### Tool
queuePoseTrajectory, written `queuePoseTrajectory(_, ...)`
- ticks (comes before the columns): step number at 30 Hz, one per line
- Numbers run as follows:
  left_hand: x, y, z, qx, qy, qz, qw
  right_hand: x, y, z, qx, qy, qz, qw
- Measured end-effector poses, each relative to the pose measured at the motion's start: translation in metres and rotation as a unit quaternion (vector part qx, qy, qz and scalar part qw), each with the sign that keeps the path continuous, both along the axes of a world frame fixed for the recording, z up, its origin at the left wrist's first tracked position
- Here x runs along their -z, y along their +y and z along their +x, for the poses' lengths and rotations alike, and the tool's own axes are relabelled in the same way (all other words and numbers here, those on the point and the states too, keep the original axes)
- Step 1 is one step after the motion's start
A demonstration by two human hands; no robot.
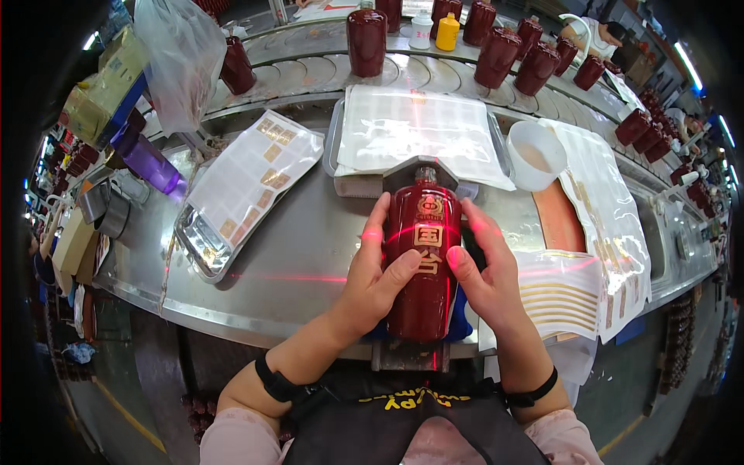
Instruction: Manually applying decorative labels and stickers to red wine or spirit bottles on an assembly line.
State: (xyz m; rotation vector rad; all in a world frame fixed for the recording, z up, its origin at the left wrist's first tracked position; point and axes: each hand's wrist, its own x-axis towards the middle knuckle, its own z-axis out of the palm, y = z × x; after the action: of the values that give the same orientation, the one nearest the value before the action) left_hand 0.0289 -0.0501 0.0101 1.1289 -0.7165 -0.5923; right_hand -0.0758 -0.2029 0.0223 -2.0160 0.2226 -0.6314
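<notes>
A dark red glossy bottle (418, 314) with gold decals down its front lies tilted back in a grey metal holder (399, 167), its neck pointing away from me. My left hand (373, 267) presses along its left side, thumb across the front beside the lowest gold character. On the other side, my right hand (493, 280) cups the bottle with its thumb near the decals. Red laser lines cross the bottle and both hands. Blue material (463, 319) shows under the bottle's lower right edge.
A tray with white decal sheets (411, 128) stands behind the holder; another tray (203, 252) with a gold-patterned sheet is at left. Right are a white tub (536, 155) and gold-strip sheets (558, 294). Beyond, red bottles (366, 43) stand on a conveyor (302, 77). A purple bottle (149, 160) sits far left.
</notes>
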Motion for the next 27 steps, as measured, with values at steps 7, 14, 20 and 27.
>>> queuePoseTrajectory(7, -0.012, -0.013, 0.021, -0.036, 0.03, 0.02, 0.999, -0.015, 0.003, 0.003, 0.006, -0.023, -0.165, 0.986)
queuePoseTrajectory(14, -0.006, -0.022, 0.023, -0.031, 0.023, 0.035, 0.999, -0.018, 0.003, 0.006, -0.006, -0.003, -0.207, 0.978)
queuePoseTrajectory(20, -0.006, -0.022, 0.022, -0.026, 0.014, 0.042, 0.999, -0.021, 0.002, 0.007, -0.005, -0.002, -0.208, 0.978)
queuePoseTrajectory(27, -0.011, -0.017, 0.019, -0.009, 0.066, 0.009, 0.998, -0.023, 0.0, 0.006, -0.009, -0.001, -0.228, 0.974)
